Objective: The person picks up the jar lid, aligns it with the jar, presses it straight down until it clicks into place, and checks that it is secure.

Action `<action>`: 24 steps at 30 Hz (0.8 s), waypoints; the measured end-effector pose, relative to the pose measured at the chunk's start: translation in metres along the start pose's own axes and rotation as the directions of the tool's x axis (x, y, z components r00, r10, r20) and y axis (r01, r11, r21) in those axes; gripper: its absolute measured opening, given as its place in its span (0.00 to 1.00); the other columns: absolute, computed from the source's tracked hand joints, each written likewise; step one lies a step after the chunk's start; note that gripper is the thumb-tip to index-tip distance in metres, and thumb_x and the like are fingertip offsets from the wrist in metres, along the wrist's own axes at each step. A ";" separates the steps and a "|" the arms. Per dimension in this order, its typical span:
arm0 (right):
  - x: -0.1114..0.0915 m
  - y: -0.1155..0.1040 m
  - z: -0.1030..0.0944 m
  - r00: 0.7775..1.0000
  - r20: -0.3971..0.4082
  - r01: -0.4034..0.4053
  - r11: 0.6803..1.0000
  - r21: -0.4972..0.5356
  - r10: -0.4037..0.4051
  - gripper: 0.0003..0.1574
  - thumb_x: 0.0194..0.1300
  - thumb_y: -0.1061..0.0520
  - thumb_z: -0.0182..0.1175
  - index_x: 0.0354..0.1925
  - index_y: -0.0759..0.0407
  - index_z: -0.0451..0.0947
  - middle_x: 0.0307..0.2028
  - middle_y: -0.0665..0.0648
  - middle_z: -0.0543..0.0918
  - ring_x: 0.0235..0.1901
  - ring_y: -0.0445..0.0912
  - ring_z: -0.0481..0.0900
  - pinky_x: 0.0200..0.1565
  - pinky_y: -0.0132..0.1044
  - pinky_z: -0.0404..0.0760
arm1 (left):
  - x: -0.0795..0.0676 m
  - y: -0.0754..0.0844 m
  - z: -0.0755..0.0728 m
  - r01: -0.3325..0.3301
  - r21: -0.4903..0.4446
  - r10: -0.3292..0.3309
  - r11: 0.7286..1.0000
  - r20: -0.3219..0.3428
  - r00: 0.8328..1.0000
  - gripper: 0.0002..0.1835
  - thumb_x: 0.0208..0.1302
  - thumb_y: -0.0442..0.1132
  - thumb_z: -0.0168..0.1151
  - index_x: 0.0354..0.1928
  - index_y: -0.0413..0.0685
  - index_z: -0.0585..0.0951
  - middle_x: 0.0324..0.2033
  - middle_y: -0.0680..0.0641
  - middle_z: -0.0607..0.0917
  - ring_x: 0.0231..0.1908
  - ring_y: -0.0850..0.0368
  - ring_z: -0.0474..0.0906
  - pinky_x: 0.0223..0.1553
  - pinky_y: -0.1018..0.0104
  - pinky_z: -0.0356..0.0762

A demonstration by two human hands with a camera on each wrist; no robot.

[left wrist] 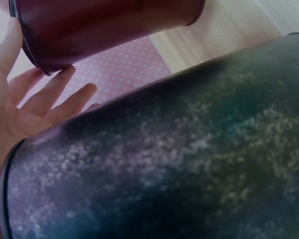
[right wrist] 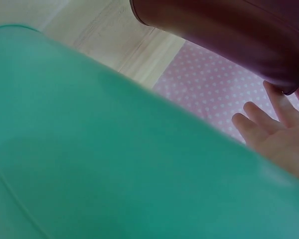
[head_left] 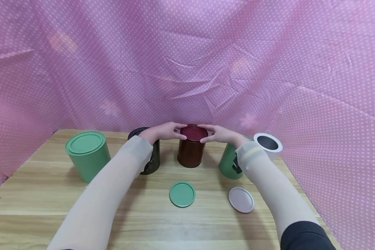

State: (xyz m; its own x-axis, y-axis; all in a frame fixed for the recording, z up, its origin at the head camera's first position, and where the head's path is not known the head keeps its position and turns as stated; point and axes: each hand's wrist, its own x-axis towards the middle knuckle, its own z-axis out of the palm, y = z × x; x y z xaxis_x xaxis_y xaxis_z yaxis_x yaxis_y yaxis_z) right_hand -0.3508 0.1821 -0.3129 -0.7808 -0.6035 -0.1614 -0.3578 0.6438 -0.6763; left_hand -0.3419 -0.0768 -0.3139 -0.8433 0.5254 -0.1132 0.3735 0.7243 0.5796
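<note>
Pale beige in the sleeves (head_left: 103, 194), reaching forward across a light-brown wood-grain tabletop (head_left: 143, 222). Passing to either side of a flat round green lid (head_left: 182, 194) and, close to the right forearm, a flat round greyish-lilac lid (head_left: 241, 200). Seeing, left of the left forearm, a large green cylindrical can (head_left: 92, 163), capped in matching green. Crossing the left wrist before a black cylindrical can (head_left: 153, 159) with a mottled sheen, and the right wrist before a smooth green cylindrical can (head_left: 229, 161), partly hiding both.

Spreading the fingers of the left hand (head_left: 164, 132) and the right hand (head_left: 222, 134) apart, thumbs well separated, on opposite sides of an upright dark red cylindrical can (head_left: 190, 154) on the far part of the tabletop. Bringing thumb tips to the near edge of its round dark red lid (head_left: 193, 133), forefingers to the far edge; splaying the remaining fingers lower, around the top of the can. Not being able to tell how firmly pressing.

Glimpsing, just beyond the right wrist, a lidless white cylindrical can (head_left: 272, 151), dark inside. Facing, at the very back, a wrinkled pink cloth with white dots (head_left: 187, 69).
</note>
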 end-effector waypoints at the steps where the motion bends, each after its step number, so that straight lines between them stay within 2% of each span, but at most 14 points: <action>1: 0.000 0.000 0.000 1.000 0.003 -0.004 1.000 -0.001 0.004 0.45 0.65 0.49 0.63 0.74 0.49 0.55 0.70 0.60 0.64 0.68 0.54 0.64 0.69 0.52 0.62 | 0.000 0.000 0.000 -0.002 0.010 0.002 1.000 0.001 1.000 0.36 0.67 0.52 0.61 0.72 0.46 0.63 0.62 0.41 0.76 0.62 0.49 0.72 0.66 0.53 0.67; 7: 0.002 0.003 -0.001 0.999 0.007 -0.038 0.999 0.000 0.038 0.46 0.65 0.47 0.63 0.74 0.47 0.55 0.69 0.60 0.66 0.67 0.54 0.66 0.68 0.52 0.63 | 0.000 0.000 0.000 -0.003 0.029 0.003 1.000 0.001 1.000 0.36 0.67 0.52 0.60 0.72 0.45 0.63 0.59 0.40 0.78 0.57 0.51 0.74 0.62 0.54 0.69; 15: -0.002 -0.001 -0.002 0.996 0.034 -0.089 0.995 0.035 0.088 0.48 0.65 0.43 0.62 0.75 0.43 0.51 0.74 0.58 0.57 0.73 0.56 0.53 0.72 0.57 0.51 | -0.003 0.003 0.000 0.017 -0.010 -0.017 1.000 0.012 1.000 0.38 0.67 0.52 0.59 0.73 0.45 0.60 0.65 0.39 0.73 0.64 0.47 0.70 0.67 0.52 0.66; 24: -0.004 -0.004 0.000 0.993 0.026 -0.117 0.991 0.064 0.115 0.49 0.62 0.43 0.63 0.75 0.42 0.52 0.75 0.57 0.54 0.74 0.56 0.50 0.72 0.58 0.48 | -0.007 0.009 0.002 0.054 -0.028 -0.054 0.998 0.030 0.998 0.38 0.67 0.53 0.58 0.74 0.47 0.59 0.66 0.39 0.71 0.66 0.46 0.68 0.67 0.50 0.65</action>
State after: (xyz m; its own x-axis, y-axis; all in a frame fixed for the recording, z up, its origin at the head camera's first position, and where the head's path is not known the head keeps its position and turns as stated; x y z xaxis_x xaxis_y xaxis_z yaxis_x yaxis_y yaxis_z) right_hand -0.3460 0.1820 -0.3100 -0.8031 -0.5374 -0.2574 -0.2306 0.6786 -0.6974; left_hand -0.3320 -0.0731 -0.3099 -0.8502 0.4989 -0.1680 0.3159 0.7388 0.5953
